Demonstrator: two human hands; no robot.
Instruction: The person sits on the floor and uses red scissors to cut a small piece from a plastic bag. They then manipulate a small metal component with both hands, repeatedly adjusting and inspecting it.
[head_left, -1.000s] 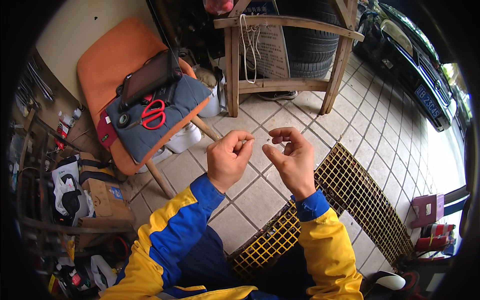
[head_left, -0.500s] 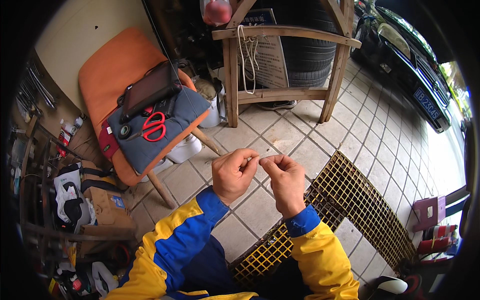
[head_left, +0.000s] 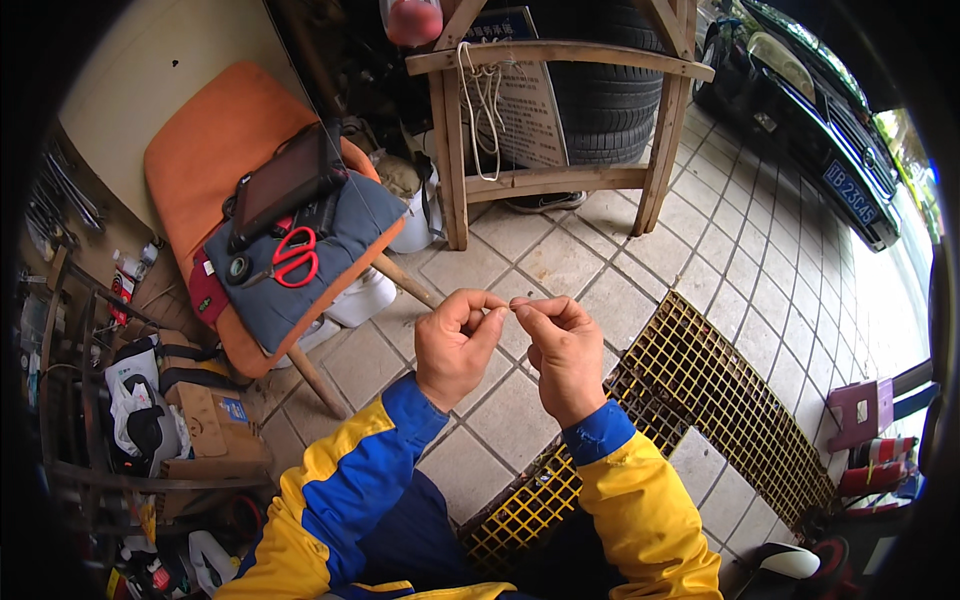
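Observation:
My left hand [head_left: 455, 342] and my right hand [head_left: 562, 358] are raised in front of me over the tiled floor, fingertips almost meeting. Each pinches thumb against forefinger; whatever lies between the fingertips is too small to make out. To the left, an orange chair [head_left: 215, 130] bears a blue-grey cushion [head_left: 355, 225]. On it lie red-handled scissors [head_left: 296, 257], a small dark roll of tape [head_left: 238, 268] and a black tablet-like device [head_left: 285, 188]. Neither hand touches these.
Ahead stands a wooden frame [head_left: 560, 180] with white cord [head_left: 490, 120] hanging from it and stacked tyres [head_left: 610, 110] behind. Yellow floor grating [head_left: 730, 390] runs below right. A cluttered rack with a cardboard box [head_left: 215, 425] is at left. A dark car [head_left: 800, 110] stands far right.
The scene has shifted slightly left in view. Both hands stay close together and still pinch, with the fingertips slightly higher in the picture and a little nearer each other.

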